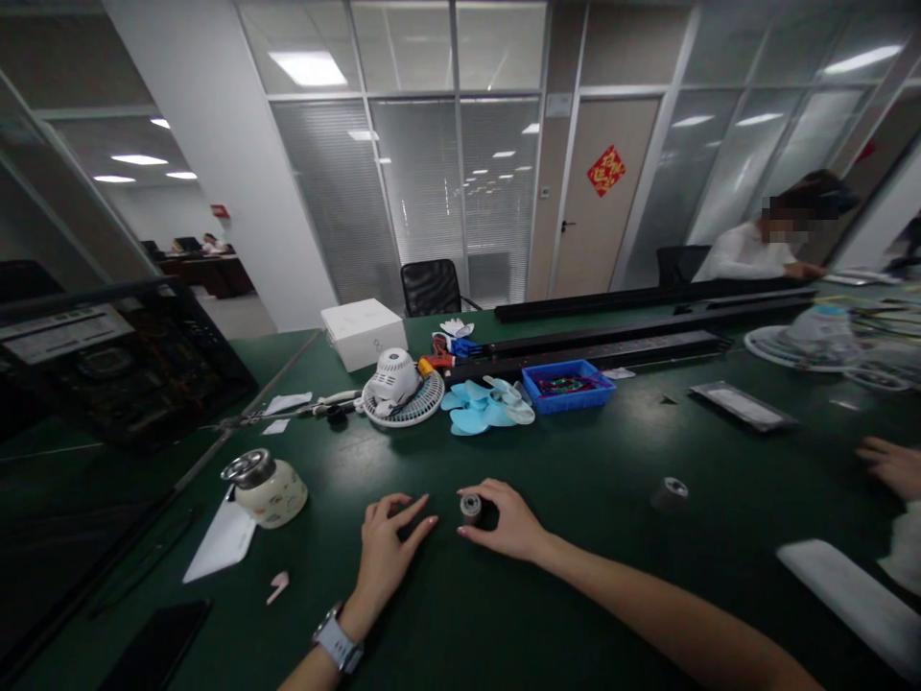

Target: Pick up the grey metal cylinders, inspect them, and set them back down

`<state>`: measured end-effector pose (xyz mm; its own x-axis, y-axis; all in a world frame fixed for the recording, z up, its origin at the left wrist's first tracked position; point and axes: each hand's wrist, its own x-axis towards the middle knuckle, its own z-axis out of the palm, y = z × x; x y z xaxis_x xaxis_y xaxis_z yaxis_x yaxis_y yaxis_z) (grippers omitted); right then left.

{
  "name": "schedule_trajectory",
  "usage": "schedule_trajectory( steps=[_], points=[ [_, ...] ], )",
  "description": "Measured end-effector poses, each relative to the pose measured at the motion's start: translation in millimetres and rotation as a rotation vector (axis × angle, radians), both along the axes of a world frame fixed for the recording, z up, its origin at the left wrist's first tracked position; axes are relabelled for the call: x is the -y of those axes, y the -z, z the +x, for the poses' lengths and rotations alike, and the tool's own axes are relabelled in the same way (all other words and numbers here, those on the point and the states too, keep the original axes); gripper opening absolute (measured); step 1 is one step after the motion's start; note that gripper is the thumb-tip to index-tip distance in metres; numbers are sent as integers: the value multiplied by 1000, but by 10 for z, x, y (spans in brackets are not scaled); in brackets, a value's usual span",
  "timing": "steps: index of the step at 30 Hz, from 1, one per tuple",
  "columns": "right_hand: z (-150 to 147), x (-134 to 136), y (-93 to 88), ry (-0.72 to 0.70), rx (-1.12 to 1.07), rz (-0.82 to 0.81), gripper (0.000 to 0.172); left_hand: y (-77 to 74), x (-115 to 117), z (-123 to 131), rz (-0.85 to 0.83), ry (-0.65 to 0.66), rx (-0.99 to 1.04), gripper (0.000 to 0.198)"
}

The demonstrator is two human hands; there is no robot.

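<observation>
1. Wristwatch down low, v. near the cam, and just past it yr L hand: fingers spread, nothing in that grip.
2. Yr R hand is the busy one! Thumb & fingertip pinching a metal cyl, upright, out in front btwn yr two hands, apart from the L fingertips. Can't tell if its base touches the surface.
3. Risk, I'd judge: fingertips alone on a round side, so an off-centre squeeze cd tip it or let it slip & roll.
4. Watch yr R side too: a second cyl stands beyond yr R forearm; a wide swing cd knock it. Co-worker's hand at the R edge, so a bump is poss. if you both reach.
5. Count, quick: cyls 2, one gripped, one free; wristwatch 1; flask 1; white box 1; blue tray 1; fan housings 2, one ahead, one far R; pale-blue blades overlap, no. unclear.
</observation>
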<state>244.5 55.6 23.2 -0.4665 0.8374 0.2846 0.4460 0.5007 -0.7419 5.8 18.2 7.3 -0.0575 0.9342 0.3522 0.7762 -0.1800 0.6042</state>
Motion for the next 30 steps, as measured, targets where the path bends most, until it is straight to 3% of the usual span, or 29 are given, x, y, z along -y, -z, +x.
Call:
schedule_trajectory(
  steps=[3, 7, 10, 15, 20, 22, 25, 30],
  points=[
    [14, 29, -44, 27, 1, -32, 66, -19, 5, -26, 68, -133, 208, 44],
    [8, 41, -36, 84, -48, -53, 51, -3, -10, -62, 77, -237, 409, 44],
    [36, -13, 15, 42, -162, -164, 43, 8, -16, -53, 52, -247, 454, 43],
    [185, -206, 110, -70, -470, -536, 51, 14, -6, -30, 43, -236, 486, 47],
    [221, -289, 139, -142, -553, -629, 51, 24, -13, -27, 36, -208, 498, 46],
    [259, -276, 66, -136, -516, -618, 52, 30, -22, -31, 28, -203, 498, 45],
    [544, -248, -193, -42, -373, -491, 54, 40, -35, -40, 12, -205, 497, 46],
    [1627, -257, -671, 392, -52, 2, 46, 24, -40, -35, -12, -177, 476, 47]
  ],
)
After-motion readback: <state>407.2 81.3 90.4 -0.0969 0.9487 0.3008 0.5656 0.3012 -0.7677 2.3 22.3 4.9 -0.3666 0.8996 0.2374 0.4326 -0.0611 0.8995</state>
